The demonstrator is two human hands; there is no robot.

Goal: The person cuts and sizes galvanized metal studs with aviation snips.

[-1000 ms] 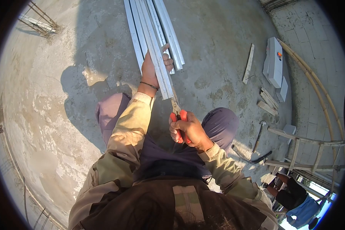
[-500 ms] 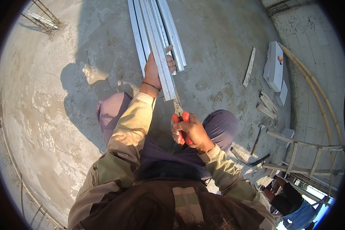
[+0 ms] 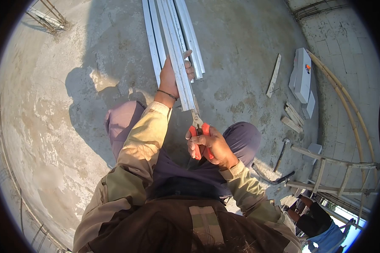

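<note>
My left hand [image 3: 172,78] is wrapped round a long silvery metal channel [image 3: 175,63], thumb on one side and fingers on the other. Its near end points toward me. In my right hand [image 3: 215,146] are red-handled snips [image 3: 197,122], the handles spread apart. Their metal jaws meet the near end of the channel; how far the blades reach over its edge I cannot make out. More metal channels [image 3: 152,38] lie side by side on the floor beneath and beyond my left hand.
On the right are a hammer [image 3: 281,154], wood offcuts [image 3: 292,118], white blocks [image 3: 301,76], bamboo poles [image 3: 346,97] and a wooden ladder [image 3: 321,175]. A person in a blue top [image 3: 327,238] is at lower right. Rebar [image 3: 46,19] sticks up at upper left.
The red handles have spread wider apart, and my right fingers have loosened a little. My left hand keeps its hold on the channel, whose far part has shifted slightly right.
</note>
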